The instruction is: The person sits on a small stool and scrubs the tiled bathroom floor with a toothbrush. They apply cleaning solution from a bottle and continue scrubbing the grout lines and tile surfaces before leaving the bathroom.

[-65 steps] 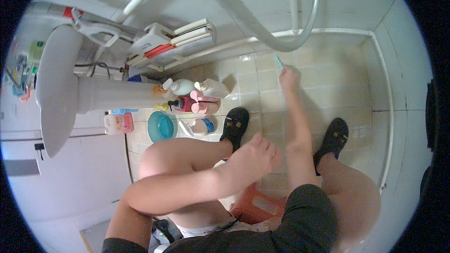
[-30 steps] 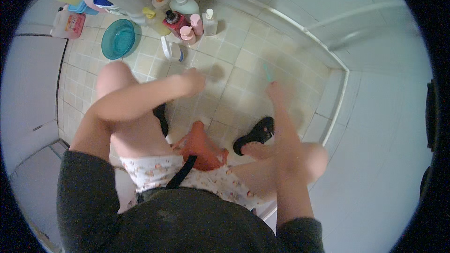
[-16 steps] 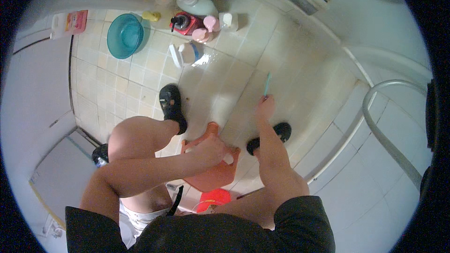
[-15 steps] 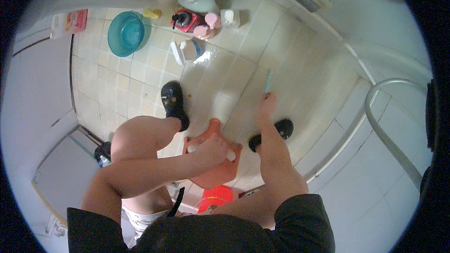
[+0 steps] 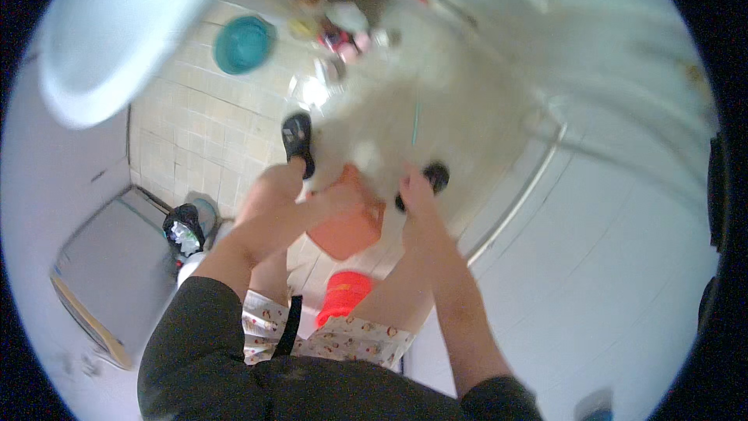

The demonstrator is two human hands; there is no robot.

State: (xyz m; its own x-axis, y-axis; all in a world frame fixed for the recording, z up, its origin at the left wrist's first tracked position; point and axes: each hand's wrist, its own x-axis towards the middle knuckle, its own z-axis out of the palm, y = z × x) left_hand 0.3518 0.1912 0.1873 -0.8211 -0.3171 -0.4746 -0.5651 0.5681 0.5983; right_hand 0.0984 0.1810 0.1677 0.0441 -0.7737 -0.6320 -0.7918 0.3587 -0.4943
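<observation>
An orange plastic stool (image 5: pixel 347 235) stands between my legs. My left hand (image 5: pixel 341 196) is closed at its far edge, its fingers blurred. My right hand (image 5: pixel 417 185), closed, is to the right of the stool above a black shoe (image 5: pixel 438 175). A thin teal stick (image 5: pixel 416 121) points away from its fingers toward the far floor. Its near end is smeared by motion, and its exact kind is not clear.
A teal basin (image 5: pixel 243 45) and several bottles (image 5: pixel 347 17) are on the tiled floor at the far left. A white rounded fixture (image 5: pixel 86 86) fills the upper left corner. Behind the stool is a red bucket (image 5: pixel 343 295). A black bag (image 5: pixel 184 228) sits at left.
My view has risen and shifted, bringing in the white fixture and more of the red bucket. My right hand has drawn back nearer to me with the teal stick; my left hand stays at the stool.
</observation>
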